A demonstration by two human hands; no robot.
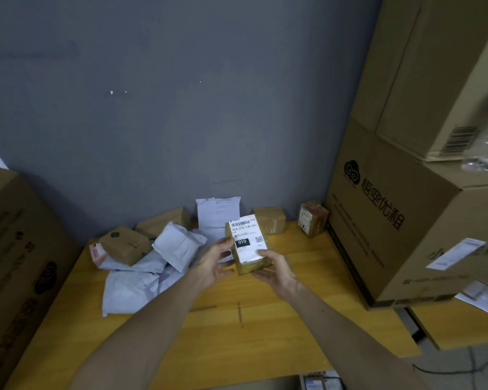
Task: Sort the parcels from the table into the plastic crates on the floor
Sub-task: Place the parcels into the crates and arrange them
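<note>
Head view shows the small box parcel [247, 246] held up above the desk [265, 319], just in front of the heap of other parcels. Both hands hold it. The left hand [214, 263] grips its left side, with the thumb at the upper edge and the fingers curled toward the underside. The right hand [276, 270] carries it from below and presses its thumb on the lower right corner of the label.

I judge the parcel to be light, because the fingers around it look relaxed. The cardboard looks stiff and should keep its shape under a firm squeeze. The shiny tape around it may be a little slippery. The safest hold is probably across two opposite sides or under the bottom, and one hand seems enough to carry it. What is inside cannot be known, so I would lower it, not throw it.

It is an oblong brown box. A white label covers nearly the whole face turned to the camera: a barcode on top, a printed code line, a black patch with "010", and a small square code on the right.

White soft mailers [152, 266] and a brown box [126, 244] lie on the desk to its left. The crates are not in view.
</note>
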